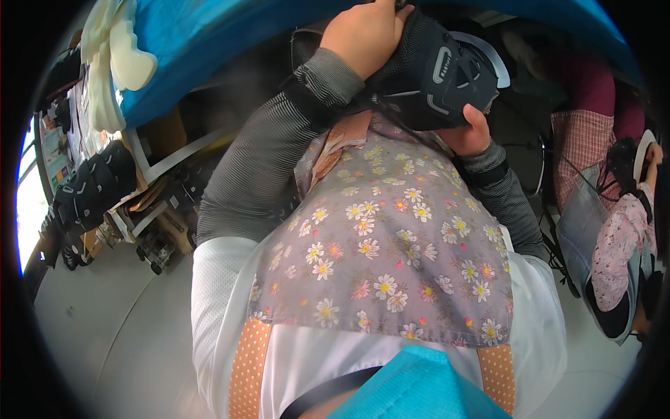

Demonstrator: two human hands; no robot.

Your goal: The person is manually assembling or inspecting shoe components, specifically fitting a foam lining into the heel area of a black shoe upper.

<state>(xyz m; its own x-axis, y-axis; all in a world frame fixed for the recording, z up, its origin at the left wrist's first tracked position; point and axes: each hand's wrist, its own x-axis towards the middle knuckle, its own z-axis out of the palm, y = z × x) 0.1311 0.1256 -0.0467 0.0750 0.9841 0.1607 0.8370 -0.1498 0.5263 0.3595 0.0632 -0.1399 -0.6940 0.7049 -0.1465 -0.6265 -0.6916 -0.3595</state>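
Note:
A black shoe (447, 77) with grey trim lines and a pale curved strip (488, 56) along its far right side is held at the top of the view, above my lap. My right hand (469, 134) grips its lower right end from below, thumb raised against the side and the other fingers hidden beneath it. My left hand (366, 38) is closed at the shoe's left side, by the upper edge of the view. A small dark piece shows at its fingertips, too cut off to name.
A blue-covered surface (181, 42) runs across the top, with pale foot-shaped pieces (129, 63) stacked at its left end. Several black shoes (98, 185) sit on a rack at left. On the right, a seated person (618, 244) is close by, beside dark cables (558, 262).

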